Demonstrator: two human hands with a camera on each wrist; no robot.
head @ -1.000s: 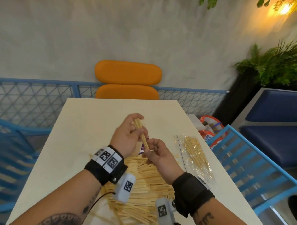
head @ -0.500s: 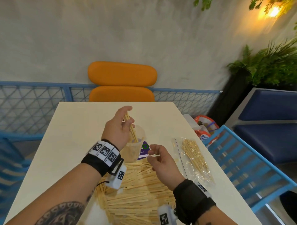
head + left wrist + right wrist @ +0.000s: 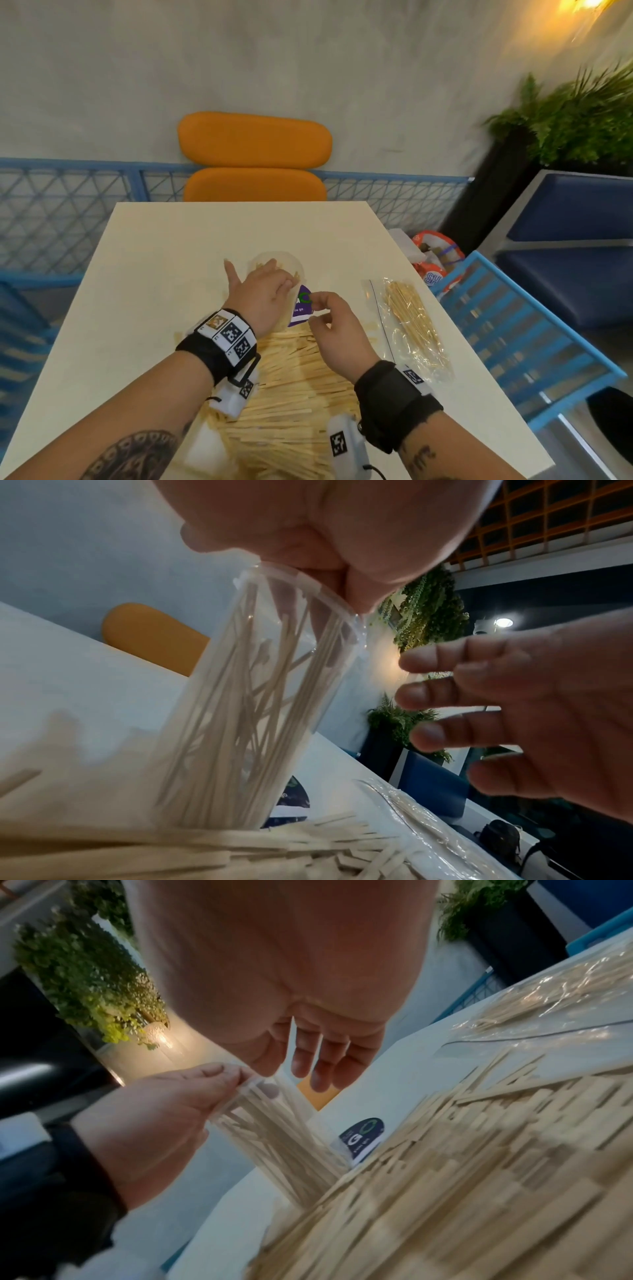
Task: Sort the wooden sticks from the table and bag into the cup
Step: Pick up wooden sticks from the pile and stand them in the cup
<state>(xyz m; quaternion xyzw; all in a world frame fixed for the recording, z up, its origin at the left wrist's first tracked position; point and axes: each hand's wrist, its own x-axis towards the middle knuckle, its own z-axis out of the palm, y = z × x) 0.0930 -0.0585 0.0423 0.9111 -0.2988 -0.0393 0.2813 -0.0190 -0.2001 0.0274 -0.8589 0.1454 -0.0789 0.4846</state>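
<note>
A clear plastic cup [image 3: 291, 265] [image 3: 253, 710] [image 3: 274, 1137] stands mid-table with several thin wooden sticks upright in it. My left hand [image 3: 274, 274] [image 3: 308, 588] [image 3: 236, 1080] lies over its mouth, thumb spread out to the left, fingers dipping past the rim onto the stick tops. My right hand [image 3: 318, 308] [image 3: 421, 696] [image 3: 308, 1064] hovers just right of the cup, fingers loosely bent and holding nothing. A big loose pile of flat wooden sticks [image 3: 291, 394] [image 3: 445, 1177] lies under both wrists. A clear bag [image 3: 411, 318] [image 3: 548, 1001] with more sticks lies to the right.
A purple printed label [image 3: 301, 305] shows beside the cup. The cream table [image 3: 171, 257] ends close to the bag on the right, next to a blue slatted chair [image 3: 513, 342]. An orange chair [image 3: 253, 161] stands beyond the far edge.
A second ago both hands held a small bundle of sticks. My left hand carried it over the cup and lowered it in; my right hand let go and stays beside the cup.
</note>
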